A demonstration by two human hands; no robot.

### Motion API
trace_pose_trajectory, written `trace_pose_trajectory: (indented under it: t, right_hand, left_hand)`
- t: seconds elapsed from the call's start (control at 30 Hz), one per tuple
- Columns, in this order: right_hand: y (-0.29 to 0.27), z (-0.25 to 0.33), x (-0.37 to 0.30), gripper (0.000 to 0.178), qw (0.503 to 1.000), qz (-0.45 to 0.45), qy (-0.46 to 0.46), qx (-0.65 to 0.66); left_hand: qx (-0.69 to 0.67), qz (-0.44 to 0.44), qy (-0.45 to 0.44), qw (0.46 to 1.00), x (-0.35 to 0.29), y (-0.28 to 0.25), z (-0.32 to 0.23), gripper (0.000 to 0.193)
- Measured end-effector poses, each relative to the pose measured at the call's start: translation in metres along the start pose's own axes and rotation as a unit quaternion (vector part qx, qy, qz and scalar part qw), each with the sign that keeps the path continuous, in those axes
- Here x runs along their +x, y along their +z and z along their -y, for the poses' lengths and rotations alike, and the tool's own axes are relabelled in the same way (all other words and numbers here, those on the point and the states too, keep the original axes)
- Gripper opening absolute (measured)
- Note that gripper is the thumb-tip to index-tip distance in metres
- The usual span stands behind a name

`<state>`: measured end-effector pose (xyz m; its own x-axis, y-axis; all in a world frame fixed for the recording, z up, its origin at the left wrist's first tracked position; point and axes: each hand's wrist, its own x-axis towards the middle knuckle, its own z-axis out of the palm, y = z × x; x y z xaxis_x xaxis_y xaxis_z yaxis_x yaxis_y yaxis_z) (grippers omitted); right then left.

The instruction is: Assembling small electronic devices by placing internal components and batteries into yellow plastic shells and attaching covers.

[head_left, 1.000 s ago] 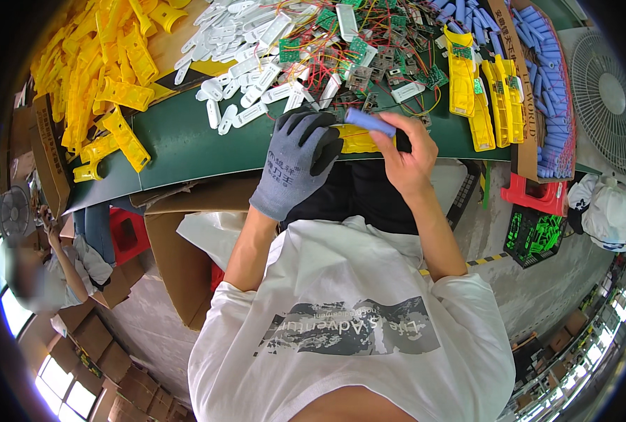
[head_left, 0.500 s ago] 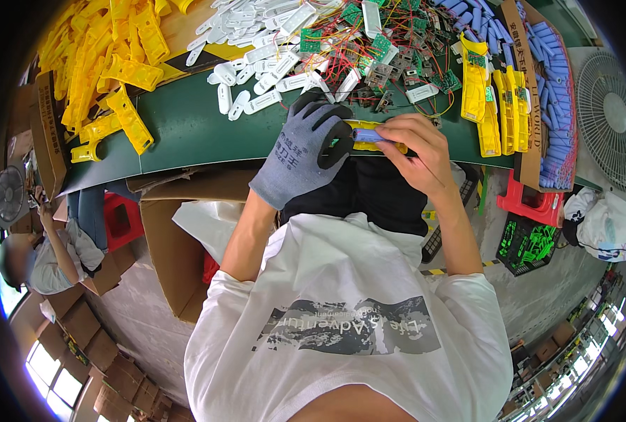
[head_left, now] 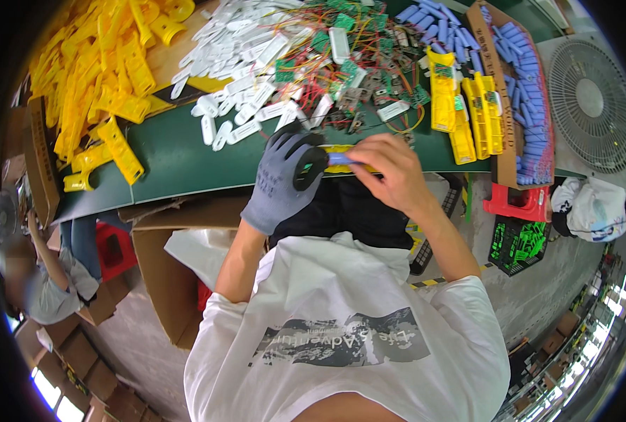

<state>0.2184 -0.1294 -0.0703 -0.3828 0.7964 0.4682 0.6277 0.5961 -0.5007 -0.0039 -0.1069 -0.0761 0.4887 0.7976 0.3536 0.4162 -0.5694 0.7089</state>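
Observation:
My left hand [head_left: 285, 177], in a grey glove with black fingertips, is closed around the left end of a yellow plastic casing [head_left: 339, 169] at the near edge of the table. A blue cylindrical battery cell [head_left: 339, 159] lies along the casing, between my two hands. The bare fingers of my right hand [head_left: 391, 169] pinch the right end of this cell. A bit of green circuit board shows by my left thumb. My fingers hide both ends of the casing, so I cannot tell how deep the cell sits in it.
Yellow casings [head_left: 95, 91] are heaped at the left, white plastic covers [head_left: 246, 91] and wired circuit boards [head_left: 355, 70] behind my hands. Casings with boards [head_left: 441, 91] stand at the right, beside a carton of blue cells [head_left: 536, 141] and a fan [head_left: 593, 98]. Another person sits far left.
The whole view has shifted, with the table items now further left. Both hands keep their hold on the casing and cell; my right fingers cover more of the cell's right end.

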Motion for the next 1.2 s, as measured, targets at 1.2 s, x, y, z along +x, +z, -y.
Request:
trace_pose_trajectory:
  t: [1.2]
  right_hand:
    - [-0.121, -0.150, 0.073, 0.016, 0.844, 0.187, 0.308, -0.398]
  left_hand:
    - [0.092, -0.039, 0.052, 0.994, 0.003, 0.007, 0.001, 0.031]
